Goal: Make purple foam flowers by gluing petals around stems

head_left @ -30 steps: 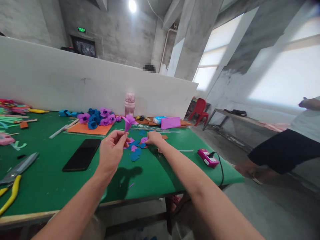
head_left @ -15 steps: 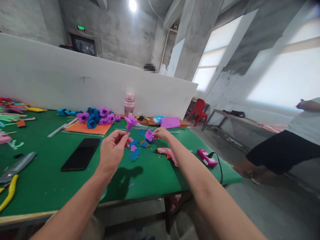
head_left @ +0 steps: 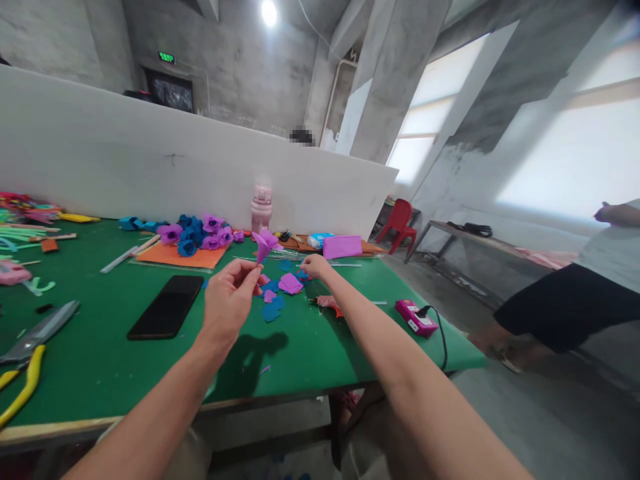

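Note:
Between thumb and fingers, my left hand (head_left: 233, 290) pinches the base of a purple paper flower (head_left: 265, 245), which stands upright above the table. Over the loose paper pieces my right hand (head_left: 315, 267) reaches with its fingertips drawn together; what lies between them is too small to make out. Blue paper bits (head_left: 302, 274) show right at those fingertips. A purple paper piece (head_left: 291, 284) rests among blue cut pieces (head_left: 273, 309) between the two hands. Partly hidden behind my right forearm is a pink glue gun (head_left: 329, 303).
Finished blue and purple paper flowers (head_left: 193, 235) lie on an orange sheet (head_left: 183, 255). On the green table (head_left: 150, 380) are a phone (head_left: 167, 307), yellow-handled scissors (head_left: 35, 360), a pink bottle (head_left: 261, 208) and a magenta power box (head_left: 416, 318). A person (head_left: 565, 287) stands at the right.
My right hand has let go of the purple paper piece, which now lies on the table. That hand has shifted slightly toward the blue bits. My left hand still holds the flower.

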`<state>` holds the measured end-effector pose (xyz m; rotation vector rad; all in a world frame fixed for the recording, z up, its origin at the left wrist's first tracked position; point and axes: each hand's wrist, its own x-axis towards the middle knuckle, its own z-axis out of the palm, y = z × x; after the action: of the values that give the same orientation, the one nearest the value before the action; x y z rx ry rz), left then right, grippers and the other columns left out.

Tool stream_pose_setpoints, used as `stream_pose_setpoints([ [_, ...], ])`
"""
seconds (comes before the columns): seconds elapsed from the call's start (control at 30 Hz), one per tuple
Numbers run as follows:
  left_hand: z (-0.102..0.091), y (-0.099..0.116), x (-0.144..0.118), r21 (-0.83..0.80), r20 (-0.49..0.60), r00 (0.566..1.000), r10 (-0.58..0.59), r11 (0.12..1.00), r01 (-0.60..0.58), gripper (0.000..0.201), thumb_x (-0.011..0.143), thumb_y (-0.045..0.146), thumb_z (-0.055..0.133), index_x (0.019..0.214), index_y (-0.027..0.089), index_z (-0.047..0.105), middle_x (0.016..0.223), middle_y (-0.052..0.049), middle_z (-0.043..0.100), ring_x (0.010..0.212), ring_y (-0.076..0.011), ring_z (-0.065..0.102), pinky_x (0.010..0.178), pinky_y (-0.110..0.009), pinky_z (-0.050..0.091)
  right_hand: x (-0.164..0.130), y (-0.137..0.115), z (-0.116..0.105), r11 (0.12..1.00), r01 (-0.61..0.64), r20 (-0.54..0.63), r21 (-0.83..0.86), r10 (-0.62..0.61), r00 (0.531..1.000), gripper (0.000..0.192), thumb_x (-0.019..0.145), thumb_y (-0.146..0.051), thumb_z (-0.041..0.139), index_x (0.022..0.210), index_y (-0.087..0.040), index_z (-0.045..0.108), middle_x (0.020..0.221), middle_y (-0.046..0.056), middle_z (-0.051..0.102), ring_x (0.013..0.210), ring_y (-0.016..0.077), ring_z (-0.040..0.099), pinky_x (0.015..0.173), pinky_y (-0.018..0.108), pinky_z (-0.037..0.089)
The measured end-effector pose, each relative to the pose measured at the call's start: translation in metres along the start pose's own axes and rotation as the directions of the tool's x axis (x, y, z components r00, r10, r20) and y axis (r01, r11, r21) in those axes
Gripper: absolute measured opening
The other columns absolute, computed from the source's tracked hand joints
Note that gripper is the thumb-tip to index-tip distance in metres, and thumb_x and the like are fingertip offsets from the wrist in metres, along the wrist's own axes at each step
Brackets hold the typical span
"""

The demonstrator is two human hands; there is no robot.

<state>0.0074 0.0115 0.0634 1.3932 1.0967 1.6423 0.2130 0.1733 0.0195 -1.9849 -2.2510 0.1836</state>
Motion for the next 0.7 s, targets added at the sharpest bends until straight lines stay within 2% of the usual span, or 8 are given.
stream_pose_setpoints([
  [0.1, 0.0, 0.001, 0.0, -0.01, -0.001, 1.0, -0.004, 1.0, 0.004, 0.013, 0.071, 0.03, 0.063, 0.071, 0.017, 0.061, 0.059, 0.001, 0.063, 0.049, -0.0102, 0.054, 0.051, -0.021, 0.044, -0.004, -0.005, -0.002, 0.998, 0.057, 0.04, 0.009, -0.058, 0.998, 0.02, 0.084, -0.026, 0.056, 0.09, -0.014, 0.07, 0.086, 0.005, 0.07, 0.079, 0.0168, 0.064, 0.069, 0.022, 0.047],
  [0.17, 0.0, 0.001, -0.001, -0.023, -0.003, 1.0, -0.006, 1.0, 0.006, 0.013, 0.071, 0.03, 0.064, 0.071, 0.017, 0.061, 0.06, 0.001, 0.063, 0.048, -0.0102, 0.054, 0.051, -0.021, 0.044, -0.007, -0.011, -0.001, 0.995, 0.101, 0.047, 0.009, -0.102, 0.994, 0.015, 0.078, -0.02, 0.059, 0.083, -0.017, 0.073, 0.08, 0.002, 0.072, 0.076, 0.0151, 0.065, 0.066, 0.018, 0.044],
  [0.33, 0.0, 0.0, -0.001, -0.022, -0.005, 1.0, 0.006, 1.0, -0.006, 0.013, 0.072, 0.03, 0.064, 0.072, 0.017, 0.061, 0.059, 0.001, 0.063, 0.049, -0.0099, 0.054, 0.05, -0.021, 0.045, -0.009, -0.019, -0.001, 0.993, 0.117, -0.029, -0.01, -0.117, 0.993, 0.021, 0.074, -0.013, 0.057, 0.087, -0.016, 0.073, 0.092, 0.006, 0.073, 0.086, 0.0174, 0.065, 0.07, 0.018, 0.044],
  [0.5, -0.006, 0.004, 0.0, -0.04, -0.12, 0.992, 0.041, 0.998, -0.047, 0.013, 0.073, 0.031, 0.064, 0.074, 0.018, 0.062, 0.06, 0.002, 0.062, 0.048, -0.0088, 0.053, 0.048, -0.02, 0.043, -0.008, -0.019, -0.011, 0.994, 0.106, -0.084, -0.014, -0.107, 0.991, 0.021, 0.078, -0.018, 0.054, 0.089, -0.014, 0.072, 0.09, 0.007, 0.073, 0.086, 0.0182, 0.065, 0.071, 0.019, 0.045],
  [0.6, -0.01, 0.005, 0.002, -0.083, -0.183, 0.981, 0.068, 0.993, -0.084, 0.014, 0.073, 0.033, 0.064, 0.076, 0.019, 0.062, 0.061, 0.003, 0.062, 0.048, -0.008, 0.053, 0.048, -0.02, 0.043, -0.005, -0.041, -0.003, 0.987, 0.164, -0.057, 0.006, -0.163, 0.985, 0.02, 0.078, -0.021, 0.056, 0.091, -0.017, 0.072, 0.094, 0.004, 0.072, 0.089, 0.0161, 0.064, 0.073, 0.017, 0.044],
  [0.7, -0.012, 0.005, 0.002, -0.095, -0.199, 0.977, 0.072, 0.991, -0.092, 0.014, 0.073, 0.032, 0.064, 0.075, 0.019, 0.062, 0.06, 0.004, 0.061, 0.047, -0.0075, 0.052, 0.049, -0.02, 0.043, -0.002, -0.076, 0.016, 0.975, 0.219, -0.004, 0.048, -0.219, 0.976, 0.021, 0.078, -0.031, 0.06, 0.094, -0.023, 0.071, 0.096, -0.001, 0.072, 0.088, 0.0132, 0.064, 0.072, 0.015, 0.044],
])
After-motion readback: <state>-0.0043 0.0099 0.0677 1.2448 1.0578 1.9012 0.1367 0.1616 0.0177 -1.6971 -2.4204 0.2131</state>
